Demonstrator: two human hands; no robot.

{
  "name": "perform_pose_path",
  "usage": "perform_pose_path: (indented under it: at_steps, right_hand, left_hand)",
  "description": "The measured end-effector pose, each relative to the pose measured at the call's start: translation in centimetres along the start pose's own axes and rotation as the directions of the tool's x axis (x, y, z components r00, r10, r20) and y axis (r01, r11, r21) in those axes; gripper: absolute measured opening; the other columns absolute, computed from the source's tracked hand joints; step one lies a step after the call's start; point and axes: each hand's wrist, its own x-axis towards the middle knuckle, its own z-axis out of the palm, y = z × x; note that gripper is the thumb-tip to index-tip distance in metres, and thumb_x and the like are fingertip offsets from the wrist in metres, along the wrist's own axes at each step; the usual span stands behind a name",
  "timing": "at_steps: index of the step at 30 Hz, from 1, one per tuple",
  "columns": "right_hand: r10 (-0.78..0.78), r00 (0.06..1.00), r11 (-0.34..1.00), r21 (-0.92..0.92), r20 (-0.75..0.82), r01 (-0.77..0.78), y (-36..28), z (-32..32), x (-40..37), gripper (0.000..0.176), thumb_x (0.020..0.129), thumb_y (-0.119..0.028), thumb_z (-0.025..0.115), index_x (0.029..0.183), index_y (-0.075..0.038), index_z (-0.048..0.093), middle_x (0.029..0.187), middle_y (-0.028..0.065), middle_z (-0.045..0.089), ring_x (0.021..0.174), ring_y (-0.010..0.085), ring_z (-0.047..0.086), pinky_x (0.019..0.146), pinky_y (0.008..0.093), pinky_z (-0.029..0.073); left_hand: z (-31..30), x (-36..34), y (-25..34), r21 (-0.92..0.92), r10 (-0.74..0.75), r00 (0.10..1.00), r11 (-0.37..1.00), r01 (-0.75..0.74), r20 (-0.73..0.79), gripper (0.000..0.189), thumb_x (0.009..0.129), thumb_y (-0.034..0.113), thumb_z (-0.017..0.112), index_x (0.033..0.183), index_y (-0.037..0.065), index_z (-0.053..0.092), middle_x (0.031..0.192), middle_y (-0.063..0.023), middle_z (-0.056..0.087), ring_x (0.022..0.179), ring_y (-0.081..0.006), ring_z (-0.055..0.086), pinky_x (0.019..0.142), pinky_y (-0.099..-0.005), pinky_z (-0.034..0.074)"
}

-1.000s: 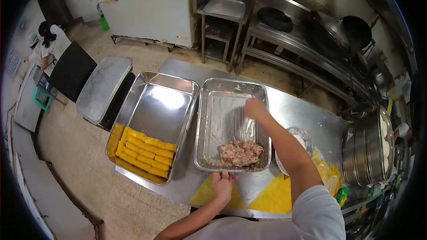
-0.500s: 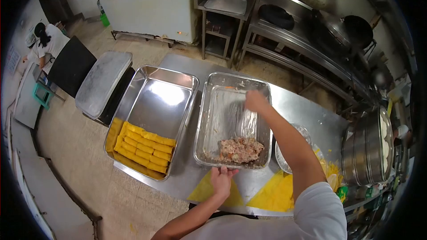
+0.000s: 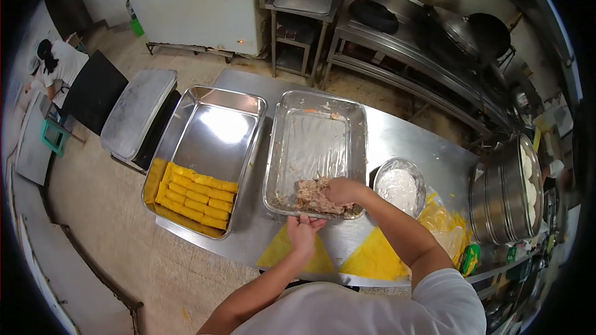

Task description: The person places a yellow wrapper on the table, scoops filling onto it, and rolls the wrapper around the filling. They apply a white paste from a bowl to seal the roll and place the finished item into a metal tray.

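Observation:
In the head view, a steel tray [image 3: 313, 139] holds a lump of pink minced meat [image 3: 313, 193] with orange bits, heaped at its near end. My right hand [image 3: 343, 192] is down in this meat; its fingers are closed into it and partly hidden. At the tray's near rim my left hand [image 3: 302, 232] grips the edge, thumb and fingers closed on it. Two yellow wrapper sheets [image 3: 374, 255] lie on the table close to me. Left of the meat stands a second steel tray [image 3: 217, 121], with rows of yellow rolls [image 3: 197, 195] at its near end.
A bowl of white paste [image 3: 398, 187] stands right of the meat tray. Beyond it are a plastic bag with yellow pieces [image 3: 444, 226] and stacked steamers [image 3: 504, 195]. A lidded black bin [image 3: 139, 111] sits left of the table [image 3: 416, 139]. Another person [image 3: 61, 65] is at far left.
My right hand has come from the far part of the tray down into the meat. My left hand stays at the near rim. The whole view has shifted slightly.

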Motion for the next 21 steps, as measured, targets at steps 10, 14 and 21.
perform_pose_path:
  at_steps: [10, 14, 21]
  right_hand:
    - [-0.184, 0.982, 0.964, 0.188, -0.038, 0.188, 0.0, -1.0, 2.9, 0.046, 0.101, -0.035, 0.066, 0.121, 0.005, 0.074, 0.112, 0.0298, 0.075, 0.109, 0.0414, 0.074, 0.099, 0.0463, 0.057]
    - [-0.132, 0.875, 0.991, -0.078, -0.466, 0.108, 2.5, -5.8, 7.4, 0.034, 0.097, -0.019, 0.06, 0.119, 0.0, 0.076, 0.122, 0.0252, 0.073, 0.113, 0.0406, 0.072, 0.101, 0.0482, 0.057]
    - [-0.111, 0.856, 0.813, -0.541, -0.505, -0.214, 9.2, -9.0, 15.4, 0.033, 0.101, -0.012, 0.054, 0.124, -0.002, 0.076, 0.152, 0.0218, 0.059, 0.135, 0.0362, 0.06, 0.111, 0.047, 0.051]
  left_hand:
    - [-0.3, 0.3, 0.5, -0.012, 0.027, 0.998, 1.0, -0.027, 0.062, 0.019, 0.118, 0.015, 0.041, 0.129, 0.001, 0.046, 0.113, -0.0228, 0.07, 0.089, -0.0304, 0.078, 0.083, -0.0448, 0.068]
    - [-0.5, 0.2, 0.4, 0.045, 0.028, 0.998, 0.999, -0.03, 0.049, 0.019, 0.118, 0.014, 0.041, 0.131, 0.001, 0.046, 0.114, -0.0213, 0.071, 0.093, -0.0306, 0.078, 0.087, -0.0445, 0.067]
    - [-0.4, 0.4, -0.3, 0.056, 0.093, 0.995, 0.994, -0.095, 0.028, 0.013, 0.117, 0.009, 0.042, 0.125, -0.001, 0.046, 0.108, -0.0212, 0.07, 0.084, -0.0306, 0.078, 0.083, -0.0444, 0.068]
